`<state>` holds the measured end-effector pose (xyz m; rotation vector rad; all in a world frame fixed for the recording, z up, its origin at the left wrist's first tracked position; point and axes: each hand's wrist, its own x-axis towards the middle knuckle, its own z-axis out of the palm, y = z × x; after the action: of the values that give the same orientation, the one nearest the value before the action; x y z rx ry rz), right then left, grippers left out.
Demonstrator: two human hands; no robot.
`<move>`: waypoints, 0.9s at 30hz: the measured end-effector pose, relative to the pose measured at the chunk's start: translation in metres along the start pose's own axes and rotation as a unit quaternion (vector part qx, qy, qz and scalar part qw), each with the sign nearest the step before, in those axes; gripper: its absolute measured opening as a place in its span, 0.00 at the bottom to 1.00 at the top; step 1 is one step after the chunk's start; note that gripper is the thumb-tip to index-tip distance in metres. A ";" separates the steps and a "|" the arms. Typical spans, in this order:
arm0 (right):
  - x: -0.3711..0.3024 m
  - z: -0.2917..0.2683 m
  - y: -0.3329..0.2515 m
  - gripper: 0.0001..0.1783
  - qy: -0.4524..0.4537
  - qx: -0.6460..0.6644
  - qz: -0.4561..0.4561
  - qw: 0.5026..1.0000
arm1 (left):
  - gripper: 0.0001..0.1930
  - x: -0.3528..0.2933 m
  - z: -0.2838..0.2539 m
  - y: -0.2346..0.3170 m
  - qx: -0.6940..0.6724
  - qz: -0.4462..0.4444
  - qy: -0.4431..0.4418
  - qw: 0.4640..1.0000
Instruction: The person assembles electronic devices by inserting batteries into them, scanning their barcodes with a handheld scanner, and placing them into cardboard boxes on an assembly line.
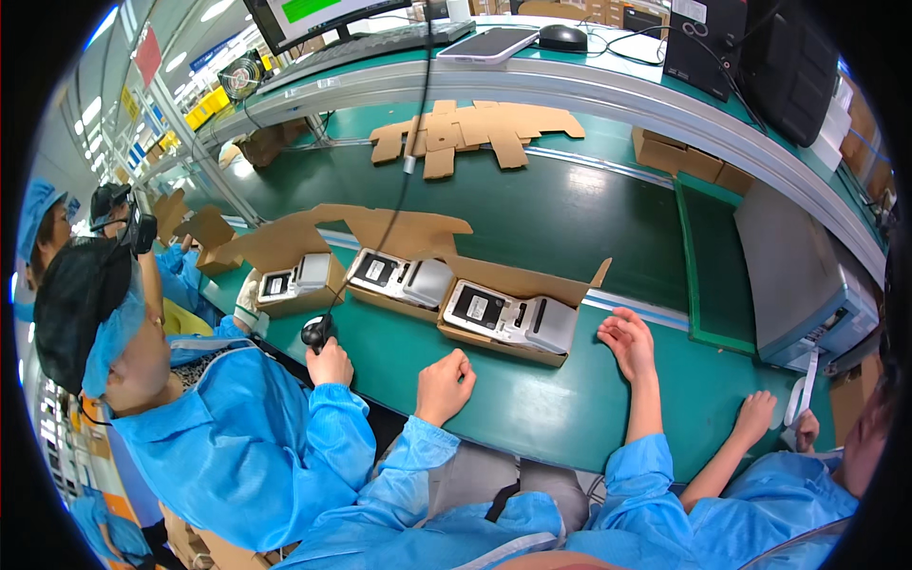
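Note:
My left hand (445,388) rests at the near edge of the green worktable, fingers curled into a loose fist with nothing visible in it. Raised over the table, my right hand (627,344) holds nothing; its fingers are apart and slightly bent. Between and beyond both hands stands an open cardboard box (503,351) with a white-and-grey device (513,316) inside, its black panel facing up. Left of it, touching or nearly so, is a second open box (394,302) with a similar device (404,275). Neither hand touches a box.
At left, a co-worker's hand (330,365) grips a black handheld scanner (318,332), near a third boxed device (294,276). A co-worker at right holds a white strip (807,388) by a grey machine (807,275). A flat cardboard blank (465,131) lies beyond; a cable (423,114) hangs down.

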<state>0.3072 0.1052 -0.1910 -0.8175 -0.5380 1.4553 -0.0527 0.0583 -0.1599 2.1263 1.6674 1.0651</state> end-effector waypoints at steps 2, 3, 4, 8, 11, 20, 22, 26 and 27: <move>0.000 0.001 0.001 0.14 0.001 0.004 -0.005 1.000 | 0.08 -0.002 0.000 0.001 0.002 -0.009 -0.007 1.000; -0.002 0.000 0.000 0.14 0.004 -0.003 -0.003 1.000 | 0.08 -0.004 0.002 0.001 0.000 -0.011 -0.008 1.000; -0.003 0.001 0.000 0.14 0.006 -0.009 0.000 1.000 | 0.08 -0.004 0.002 0.000 0.003 -0.006 -0.008 1.000; -0.002 0.002 0.000 0.13 0.003 -0.001 -0.003 1.000 | 0.09 -0.002 0.002 0.001 -0.005 -0.005 -0.007 1.000; -0.001 0.000 0.000 0.13 -0.008 0.007 -0.002 1.000 | 0.09 0.001 0.001 0.002 0.000 0.003 -0.007 1.000; -0.002 -0.001 -0.003 0.12 -0.001 -0.002 0.003 1.000 | 0.10 -0.002 0.004 0.007 -0.004 -0.004 -0.003 1.000; -0.001 -0.002 -0.001 0.12 0.000 -0.004 0.004 1.000 | 0.10 -0.004 0.003 0.006 -0.004 -0.008 -0.006 1.000; 0.003 0.004 0.006 0.12 -0.014 -0.005 0.008 1.000 | 0.09 -0.008 -0.002 -0.002 -0.005 -0.018 0.000 1.000; 0.004 0.000 0.007 0.13 -0.027 -0.003 0.006 1.000 | 0.08 -0.007 0.000 -0.003 -0.006 -0.005 0.001 1.000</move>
<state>0.3031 0.1082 -0.1965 -0.7901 -0.5793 1.4912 -0.0555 0.0531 -0.1642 2.1076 1.6673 1.0706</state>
